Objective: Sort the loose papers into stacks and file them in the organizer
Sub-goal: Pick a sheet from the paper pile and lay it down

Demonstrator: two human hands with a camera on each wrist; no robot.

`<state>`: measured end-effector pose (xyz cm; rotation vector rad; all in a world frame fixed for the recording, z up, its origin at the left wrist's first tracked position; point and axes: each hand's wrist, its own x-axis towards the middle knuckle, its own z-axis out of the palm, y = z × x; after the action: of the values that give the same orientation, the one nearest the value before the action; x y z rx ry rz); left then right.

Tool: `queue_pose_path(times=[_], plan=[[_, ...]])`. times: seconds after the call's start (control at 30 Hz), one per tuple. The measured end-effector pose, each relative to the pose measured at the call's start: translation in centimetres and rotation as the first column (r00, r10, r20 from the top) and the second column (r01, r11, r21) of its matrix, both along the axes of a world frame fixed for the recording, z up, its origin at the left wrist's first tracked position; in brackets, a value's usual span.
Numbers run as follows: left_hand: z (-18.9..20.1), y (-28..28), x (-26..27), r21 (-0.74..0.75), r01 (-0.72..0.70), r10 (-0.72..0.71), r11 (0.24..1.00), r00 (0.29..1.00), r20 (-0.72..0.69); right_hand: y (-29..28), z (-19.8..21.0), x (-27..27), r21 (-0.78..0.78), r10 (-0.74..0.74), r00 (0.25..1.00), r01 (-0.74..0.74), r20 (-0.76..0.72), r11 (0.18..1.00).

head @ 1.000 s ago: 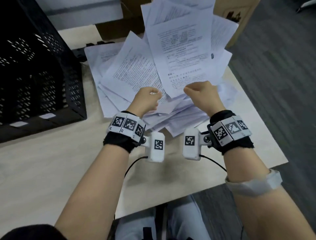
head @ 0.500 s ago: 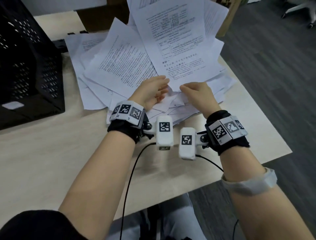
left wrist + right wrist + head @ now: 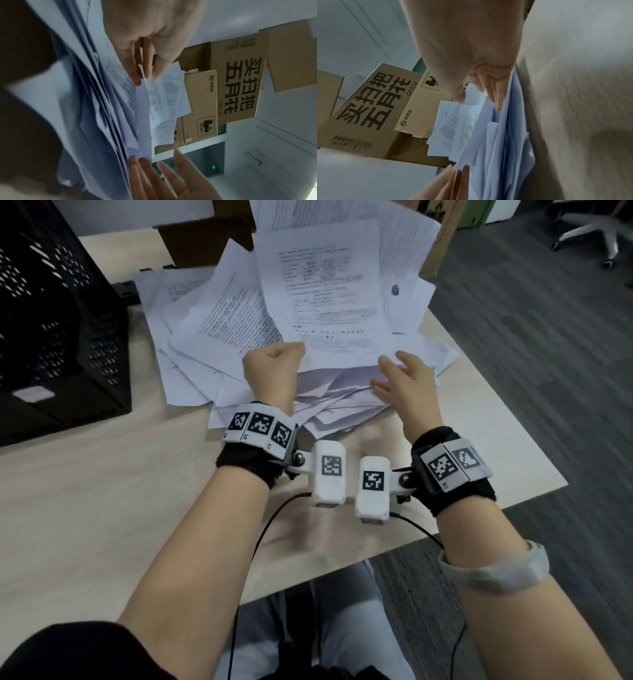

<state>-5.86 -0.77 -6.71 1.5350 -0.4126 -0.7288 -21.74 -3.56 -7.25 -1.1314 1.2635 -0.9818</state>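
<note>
A loose pile of printed papers (image 3: 219, 337) is spread over the far part of the light wooden table (image 3: 102, 508). My left hand (image 3: 284, 352) is curled at the pile's near edge. In the left wrist view the left hand (image 3: 145, 77) pinches the edge of a printed sheet (image 3: 154, 94) between thumb and fingers. My right hand (image 3: 387, 371) lies beside it with fingers spread and straight, slid in among the lower sheets (image 3: 501, 135). The top sheets (image 3: 325, 296) stand raised. The black mesh organizer (image 3: 61, 337) stands at the left of the table.
Cardboard boxes (image 3: 240, 88) stand behind the table. The table's right edge (image 3: 513, 422) runs close to my right wrist, with grey floor beyond. An office chair base (image 3: 589, 231) is at the top right. Cables hang from both wrist cameras.
My right hand has let go of its pinch and spread its fingers into the lower sheets. My left hand has curled tight on a sheet's edge. The top sheets rose.
</note>
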Motion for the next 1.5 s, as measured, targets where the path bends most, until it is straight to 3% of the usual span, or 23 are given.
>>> queue_pose_path(times=[0.13,0.3,0.4,0.57,0.8,1.07,1.27,1.5], plan=[[0.9,2.7,0.9,-0.012,-0.076,0.076,0.997,0.995,0.057,1.2,0.0,-0.3,0.048,-0.031,0.984,0.023,0.177,0.999],[2.6,7.6,1.3,0.001,-0.06,0.06,0.998,0.996,0.073,3.1,0.1,0.2,0.097,-0.057,0.962,0.032,0.265,0.995],[3.0,10.6,1.8,-0.014,-0.068,0.069,0.998,0.996,0.059,4.5,0.1,0.4,0.065,-0.021,0.968,0.005,0.252,0.998],[3.1,15.1,3.4,-0.007,-0.11,0.109,0.994,0.977,0.182,8.0,0.7,1.3,-0.028,0.055,0.972,-0.05,0.228,0.998],[2.8,22.1,6.4,-0.052,-0.193,0.2,0.98,0.963,0.179,13.1,2.3,4.2,-0.137,0.15,0.974,-0.127,0.17,0.982],[1.3,30.3,9.3,0.02,-0.275,0.268,0.961,0.949,0.165,18.0,1.6,7.5,0.037,0.405,0.914,-0.404,-0.019,0.914],[-1.8,36.4,11.7,0.167,-0.328,0.31,0.93,0.942,0.126,21.6,-0.3,10.3,0.166,0.497,0.859,-0.476,-0.123,0.864],[-3.9,41.5,14.4,0.161,-0.504,0.472,0.849,0.859,0.198,25.1,-1.9,15.2,0.153,0.557,0.817,-0.537,-0.149,0.829]])
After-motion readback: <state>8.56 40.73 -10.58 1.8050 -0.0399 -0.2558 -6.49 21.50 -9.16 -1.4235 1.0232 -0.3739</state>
